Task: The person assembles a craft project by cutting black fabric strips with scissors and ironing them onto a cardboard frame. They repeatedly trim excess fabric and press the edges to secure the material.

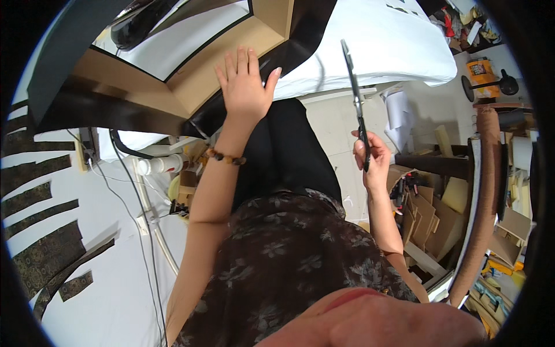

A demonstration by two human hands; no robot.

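Observation:
My left hand lies with fingers stretched out on the tan inner wall of an open box-like frame. Its thumb points aside toward the dark, shiny leather-like covering on the frame's outer side. Off to the right, my right hand grips the black handles of a pair of long scissors. Their metal blades point away from me, over the edge of a white-covered table, and look closed together. The frame's far end runs out of view at the top.
Dark patterned fabric pieces lie on a white surface at left, with cables running past. A white cylindrical container sits below the frame. Cardboard and foam scraps and a long brown roll crowd the right side. The white-covered table extends at the back.

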